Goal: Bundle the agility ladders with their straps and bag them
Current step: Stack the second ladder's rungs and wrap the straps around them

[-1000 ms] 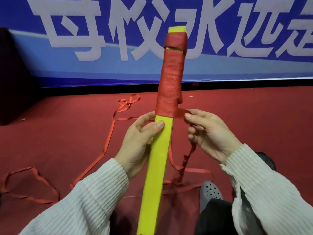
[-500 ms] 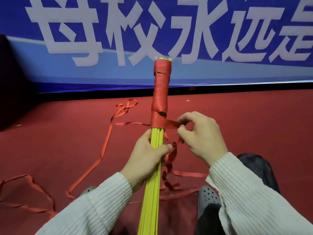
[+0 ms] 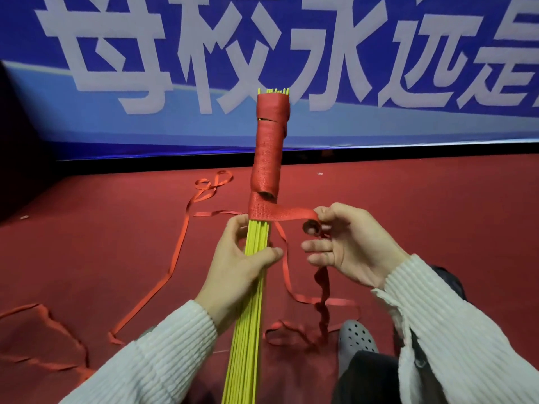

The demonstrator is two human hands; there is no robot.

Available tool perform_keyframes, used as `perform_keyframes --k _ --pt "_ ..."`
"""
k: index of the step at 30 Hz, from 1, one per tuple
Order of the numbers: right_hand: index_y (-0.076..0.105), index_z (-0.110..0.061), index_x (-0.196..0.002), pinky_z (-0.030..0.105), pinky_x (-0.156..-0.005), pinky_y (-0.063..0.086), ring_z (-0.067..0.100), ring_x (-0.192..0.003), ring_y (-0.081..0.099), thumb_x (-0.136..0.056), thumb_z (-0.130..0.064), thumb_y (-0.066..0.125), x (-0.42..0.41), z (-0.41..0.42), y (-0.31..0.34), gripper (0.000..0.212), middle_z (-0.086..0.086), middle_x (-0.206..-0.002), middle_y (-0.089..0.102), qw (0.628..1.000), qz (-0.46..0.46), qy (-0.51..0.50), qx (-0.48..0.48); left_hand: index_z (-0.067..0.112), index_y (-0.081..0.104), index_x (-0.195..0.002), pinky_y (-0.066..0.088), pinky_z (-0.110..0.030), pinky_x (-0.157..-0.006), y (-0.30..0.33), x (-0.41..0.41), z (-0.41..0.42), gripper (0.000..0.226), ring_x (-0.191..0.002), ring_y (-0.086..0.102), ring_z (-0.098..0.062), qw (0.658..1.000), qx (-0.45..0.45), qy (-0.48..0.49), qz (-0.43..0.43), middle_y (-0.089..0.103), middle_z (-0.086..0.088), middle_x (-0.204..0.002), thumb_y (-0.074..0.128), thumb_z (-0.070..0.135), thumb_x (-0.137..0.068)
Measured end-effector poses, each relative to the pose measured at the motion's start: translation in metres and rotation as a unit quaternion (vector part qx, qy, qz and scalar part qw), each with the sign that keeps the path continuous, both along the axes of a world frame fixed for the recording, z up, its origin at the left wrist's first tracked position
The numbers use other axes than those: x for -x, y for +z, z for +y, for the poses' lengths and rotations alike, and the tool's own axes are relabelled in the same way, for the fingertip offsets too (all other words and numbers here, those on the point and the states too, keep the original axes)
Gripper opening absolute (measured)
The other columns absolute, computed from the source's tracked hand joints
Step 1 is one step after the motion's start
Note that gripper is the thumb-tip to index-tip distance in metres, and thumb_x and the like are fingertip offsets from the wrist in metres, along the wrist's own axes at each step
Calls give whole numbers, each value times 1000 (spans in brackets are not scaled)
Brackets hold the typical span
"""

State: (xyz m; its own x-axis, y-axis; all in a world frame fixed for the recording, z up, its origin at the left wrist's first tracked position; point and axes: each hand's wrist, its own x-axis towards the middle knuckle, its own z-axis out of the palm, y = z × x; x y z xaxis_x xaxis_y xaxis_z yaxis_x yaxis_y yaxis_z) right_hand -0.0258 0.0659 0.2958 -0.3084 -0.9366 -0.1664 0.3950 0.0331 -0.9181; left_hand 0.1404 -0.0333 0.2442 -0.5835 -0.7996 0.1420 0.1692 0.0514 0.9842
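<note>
Left hand (image 3: 239, 266): fingers curled round the yellow rungs (image 3: 253, 287), just below the wrap.
Right hand (image 3: 347, 249): fingertips pinching the red strap (image 3: 280, 212), taut from the bundle.

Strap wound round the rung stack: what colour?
Red woven strap, wound over the yellow rungs; head view.

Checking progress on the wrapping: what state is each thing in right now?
Stack of yellow plastic rungs: upright, upper part wrapped.
Red woven strap: partly wound, tail trailing on floor.
Left hand: grips rungs.
Right hand: pinches strap, pulled sideways.
</note>
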Motion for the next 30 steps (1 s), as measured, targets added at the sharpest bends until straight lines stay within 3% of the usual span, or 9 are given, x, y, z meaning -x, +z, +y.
perform_keyframes --k 3,8,10,13,18,21,25,28,30 --pt "72 -12 -87 23 -49 50 12 -57 55 -100 -7 54 3 -2 -6 22 3 -75 54 996 82 -23 38 13 67 -112 52 -23 -59 6 -1 -1 32 -66 64 -10 1000 -6 -8 24 70 4 -79 80 2 -85" --pt "69 -9 -95 22 -43 46 14 -48 57 -97 -8 65 -1 -9 -13 5 1 -75 68 977 193 -70 52 4 61 -132 60 -35 -69 9 -4 0 46 -85 70 -25 982 -129 -107 82 76 -19 -111 77 19 -91" --pt "66 -9 -92 22 -40 45 15 -45 58 -96 -9 66 -7 -12 -12 4 3 -76 71 973 209 -81 61 7 66 -129 62 -40 -78 9 -3 5 43 -97 72 -29 976 -147 -138 82 75 -15 -114 72 32 -95" --pt "64 -6 -91 24 -40 43 15 -46 61 -95 -8 68 -12 -14 -14 6 2 -76 73 964 241 -91 64 18 63 -127 60 -36 -63 11 1 10 57 -78 70 -22 985 -110 -132 16 74 2 -91 75 56 -86" --pt "63 -6 -100 27 -50 53 13 -53 64 -94 4 67 -9 -10 -16 12 -7 -79 69 940 330 -69 56 12 61 -106 51 -31 -51 7 3 11 36 -57 54 -19 997 -39 -73 -5 55 0 -67 87 14 -82" --pt "62 -21 -103 32 -50 54 19 -49 69 -94 4 58 -6 -9 -20 27 -3 -93 71 875 469 -120 22 10 58 -99 52 -31 -52 7 0 5 25 -56 54 -20 998 -43 -55 2 55 -7 -68 80 8 -87" --pt "76 -33 -109 32 -79 55 -7 -62 62 -97 -10 63 6 -10 -22 29 -14 -96 76 755 642 -132 20 12 58 -98 53 -30 -54 6 -5 -1 24 -56 56 -18 998 -42 -35 7 56 -6 -67 80 11 -87" --pt "78 -31 -114 28 -93 51 -4 -94 67 -100 -6 57 13 -10 -20 36 -19 -104 75 810 582 -77 16 12 57 -97 54 -31 -54 7 -9 -6 25 -57 56 -19 999 -45 -23 20 56 -4 -67 80 11 -87" --pt "80 -26 -106 29 -82 48 8 -82 66 -99 0 48 14 -10 -16 42 -11 -85 76 890 451 -65 14 11 56 -97 54 -30 -54 7 -10 -9 26 -56 56 -18 999 -41 -9 23 57 -3 -66 80 9 -86"
